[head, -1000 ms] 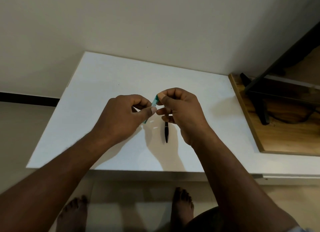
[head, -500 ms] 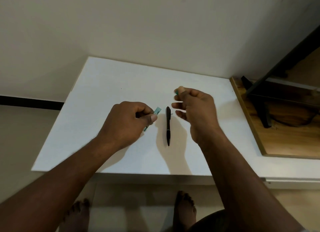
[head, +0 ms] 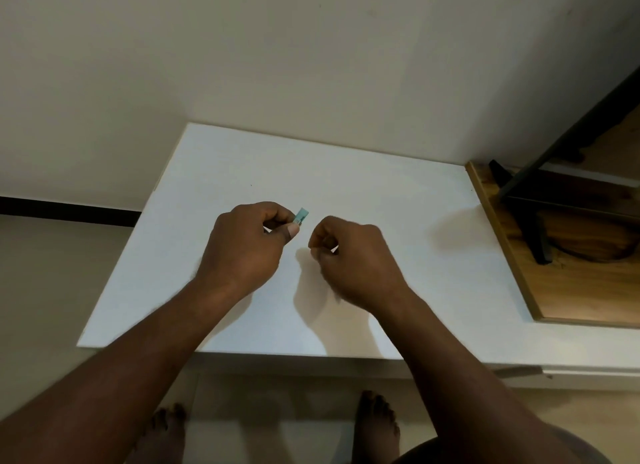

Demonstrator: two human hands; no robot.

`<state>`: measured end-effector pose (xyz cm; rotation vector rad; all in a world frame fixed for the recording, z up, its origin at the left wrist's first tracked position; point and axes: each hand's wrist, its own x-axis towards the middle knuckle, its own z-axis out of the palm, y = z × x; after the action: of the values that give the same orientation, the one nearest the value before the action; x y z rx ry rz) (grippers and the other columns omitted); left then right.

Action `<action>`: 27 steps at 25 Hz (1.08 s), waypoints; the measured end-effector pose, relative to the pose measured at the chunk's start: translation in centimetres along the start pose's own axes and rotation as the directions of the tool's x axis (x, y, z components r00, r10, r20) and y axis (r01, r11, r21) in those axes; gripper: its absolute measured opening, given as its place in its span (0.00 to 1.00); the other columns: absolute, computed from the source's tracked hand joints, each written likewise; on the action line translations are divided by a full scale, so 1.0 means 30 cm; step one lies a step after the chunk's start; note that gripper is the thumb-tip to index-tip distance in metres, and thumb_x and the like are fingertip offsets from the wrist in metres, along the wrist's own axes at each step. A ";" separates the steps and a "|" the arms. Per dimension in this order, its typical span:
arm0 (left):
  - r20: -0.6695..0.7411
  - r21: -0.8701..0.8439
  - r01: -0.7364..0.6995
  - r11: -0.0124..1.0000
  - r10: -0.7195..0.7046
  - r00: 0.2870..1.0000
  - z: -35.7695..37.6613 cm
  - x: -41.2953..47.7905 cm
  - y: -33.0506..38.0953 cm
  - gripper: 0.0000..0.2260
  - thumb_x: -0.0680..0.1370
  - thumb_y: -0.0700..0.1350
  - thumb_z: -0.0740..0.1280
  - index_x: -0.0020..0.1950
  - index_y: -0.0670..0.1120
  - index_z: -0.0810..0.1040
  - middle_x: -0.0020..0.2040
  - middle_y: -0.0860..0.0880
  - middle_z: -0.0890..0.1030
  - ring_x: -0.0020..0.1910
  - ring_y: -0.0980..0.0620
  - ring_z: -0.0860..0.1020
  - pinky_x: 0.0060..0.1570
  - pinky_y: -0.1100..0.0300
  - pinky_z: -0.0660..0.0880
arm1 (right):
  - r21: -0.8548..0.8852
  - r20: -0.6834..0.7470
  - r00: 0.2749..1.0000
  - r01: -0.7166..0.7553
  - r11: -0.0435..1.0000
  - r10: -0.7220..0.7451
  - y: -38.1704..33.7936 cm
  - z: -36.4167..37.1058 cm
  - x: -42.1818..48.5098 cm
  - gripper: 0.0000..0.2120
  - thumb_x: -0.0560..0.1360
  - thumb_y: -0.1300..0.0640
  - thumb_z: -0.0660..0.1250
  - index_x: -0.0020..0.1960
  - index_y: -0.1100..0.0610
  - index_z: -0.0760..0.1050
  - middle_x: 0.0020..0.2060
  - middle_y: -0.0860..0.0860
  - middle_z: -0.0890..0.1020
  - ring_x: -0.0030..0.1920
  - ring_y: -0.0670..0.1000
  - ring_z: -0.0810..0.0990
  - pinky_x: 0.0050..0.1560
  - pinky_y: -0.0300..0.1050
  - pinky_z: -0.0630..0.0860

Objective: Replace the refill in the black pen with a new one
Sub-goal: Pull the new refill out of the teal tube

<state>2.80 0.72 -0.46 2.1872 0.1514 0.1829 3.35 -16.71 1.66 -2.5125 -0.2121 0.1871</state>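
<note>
Teal plastic showed at the tips of the left hand (head: 247,245): a small teal packet (head: 301,216), likely the refill's wrapper, was pinched between thumb and forefinger, its free end poking up and to the right past the thumbnail. The other fingers of that hand were curled in toward the palm. Just beside it, apart from it by a narrow gap, the right hand (head: 353,255) was drawn into a loose fist with the knuckles up; whether those fingers enclosed anything could not be told from above. The black pen could not be seen anywhere on the surface; it may have lain under the right hand, but the picture did not settle it. Both hands hovered over the middle of a white table (head: 398,193), their shadows falling on it below the right wrist. Beyond the table's right edge lay a wooden board (head: 588,290) with a black metal stand (head: 533,228) on it. Bare feet (head: 377,422) stood on the floor beneath the near edge.
</note>
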 end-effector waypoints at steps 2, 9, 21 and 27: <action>-0.005 0.002 0.011 1.000 -0.011 1.000 0.002 0.003 -0.002 0.05 0.80 0.49 0.72 0.52 0.52 0.87 0.44 0.58 0.85 0.44 0.60 0.80 0.41 0.65 0.72 | -0.022 0.028 0.999 0.031 0.999 -0.030 0.001 0.023 -0.006 0.11 0.80 0.59 0.68 0.60 0.49 0.77 0.47 0.48 0.86 0.50 0.52 0.82 0.49 0.52 0.82; -0.015 0.104 -0.035 0.994 0.037 0.999 -0.016 0.007 -0.001 0.04 0.79 0.50 0.72 0.52 0.53 0.86 0.43 0.59 0.82 0.41 0.60 0.79 0.41 0.62 0.71 | -0.036 -0.156 0.988 -0.007 0.999 0.001 0.030 0.019 0.022 0.07 0.80 0.55 0.71 0.57 0.51 0.83 0.48 0.49 0.88 0.47 0.51 0.85 0.46 0.46 0.81; -0.003 0.261 -0.318 0.911 0.331 0.944 -0.028 -0.004 0.029 0.09 0.76 0.47 0.76 0.55 0.55 0.86 0.50 0.54 0.86 0.53 0.50 0.75 0.49 0.52 0.74 | 0.801 0.328 0.885 -0.446 0.399 0.331 -0.043 -0.061 0.009 0.18 0.88 0.52 0.60 0.53 0.63 0.82 0.49 0.61 0.90 0.43 0.59 0.90 0.41 0.46 0.86; 0.119 0.528 -0.544 0.653 0.577 0.808 -0.052 -0.008 0.044 0.11 0.73 0.40 0.77 0.53 0.50 0.87 0.51 0.51 0.87 0.56 0.39 0.76 0.46 0.46 0.70 | 0.784 0.446 0.842 -0.531 0.323 0.303 -0.054 -0.056 0.000 0.21 0.89 0.52 0.56 0.55 0.66 0.81 0.52 0.64 0.88 0.48 0.61 0.89 0.45 0.47 0.86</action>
<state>2.34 1.14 1.51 2.7427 -0.5297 0.6255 3.48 -16.36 3.95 -1.3739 0.4087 0.6215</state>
